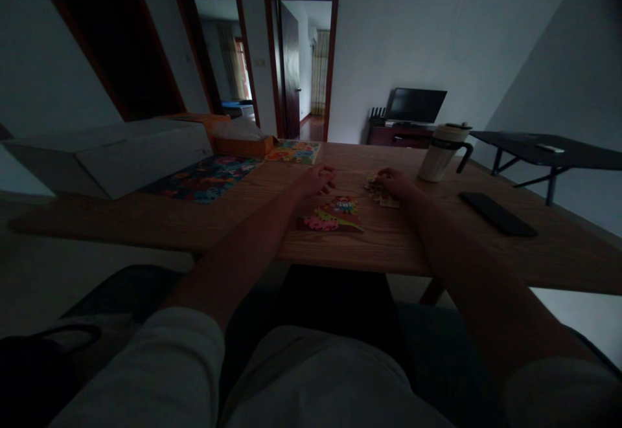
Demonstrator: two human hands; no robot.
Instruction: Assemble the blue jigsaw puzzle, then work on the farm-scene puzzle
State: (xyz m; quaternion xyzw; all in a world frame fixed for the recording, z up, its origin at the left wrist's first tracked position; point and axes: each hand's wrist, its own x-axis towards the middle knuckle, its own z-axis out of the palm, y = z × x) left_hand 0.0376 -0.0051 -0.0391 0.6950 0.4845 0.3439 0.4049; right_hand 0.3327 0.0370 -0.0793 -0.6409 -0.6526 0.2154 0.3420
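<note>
The left hand lay palm down at twelve o'clock on the wooden table, its fingers loosely spread and holding nothing visible. The right hand sat at about one o'clock, curled over a small cluster of jigsaw pieces; in the dim light, I could not tell whether it pinched one. A joined patch of jigsaw pieces lay just nearer the body, between the wrists.

A careless slide of either wrist could have split that patch or scattered the loose pieces. The mug, close beyond the right hand at one o'clock, could have tipped if knocked. A phone lay further right, at two o'clock.

Shadow hid the fingertips, and the palms may have covered more pieces. The patch's picture was too small to make out.
</note>
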